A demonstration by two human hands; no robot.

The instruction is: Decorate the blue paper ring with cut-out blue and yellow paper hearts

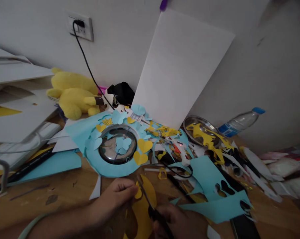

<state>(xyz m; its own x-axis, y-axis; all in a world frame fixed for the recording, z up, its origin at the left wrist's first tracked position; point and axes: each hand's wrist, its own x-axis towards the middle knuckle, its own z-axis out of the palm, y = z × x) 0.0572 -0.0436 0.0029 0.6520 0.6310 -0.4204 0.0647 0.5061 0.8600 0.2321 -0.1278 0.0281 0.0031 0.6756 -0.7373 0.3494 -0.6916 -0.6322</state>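
My left hand (117,196) pinches a small piece of yellow paper (138,191) between thumb and fingers, close to the table's front. Wrapped round the black handles of a pair of scissors (154,212) is my right hand (176,220). The blades point up and away, beside the pinched piece. A larger yellow paper sheet (142,215) with curved edges lies beneath both hands. Just beyond them sits a light-blue paper ring (110,171) round a shiny metal bowl-like dome (110,151). Yellow hearts (145,145) and blue butterfly shapes (119,117) are on the ring.
A glue gun (182,151) with a red light lies right of the ring among paper scraps. Blue offcuts (207,176) spread to the right, near a metal plate (202,124) and a water bottle (241,122). A yellow plush toy (76,94) and white board (182,66) stand behind.
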